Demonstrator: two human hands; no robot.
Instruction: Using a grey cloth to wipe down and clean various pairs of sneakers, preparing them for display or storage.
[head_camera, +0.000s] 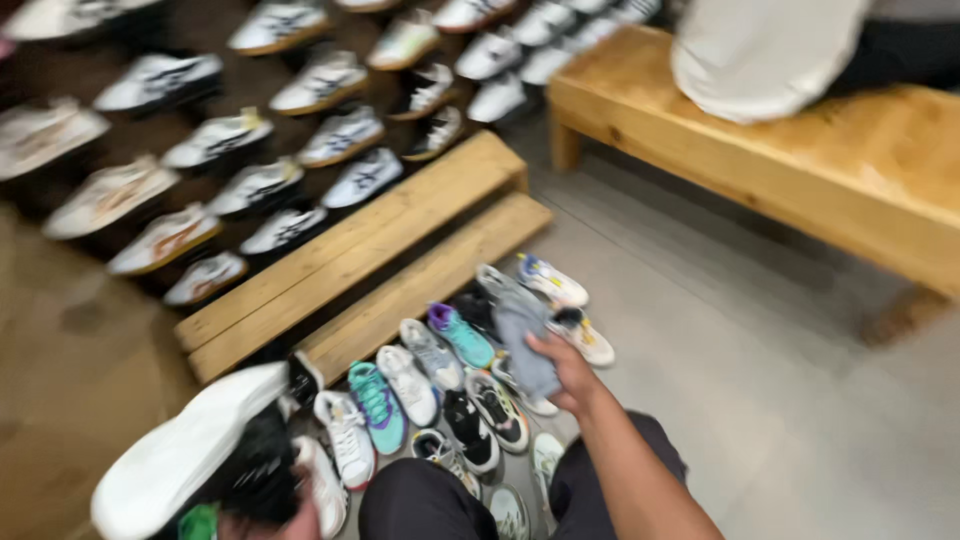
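Your left hand (290, 515), mostly out of frame so its fingers cannot be told, carries a black shoe with a white sole (200, 455) near your knee. Your right hand (565, 370) pinches a grey cloth (522, 335) above the sneakers on the floor (430, 390); beyond them lie wooden steps (380, 250) and a bench (760, 140).

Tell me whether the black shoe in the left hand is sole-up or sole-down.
Sole-up: the black shoe shows its white sole facing the camera, tilted.

grey cloth (522, 335), crumpled, black-and-white sneaker (205, 455), sole-up
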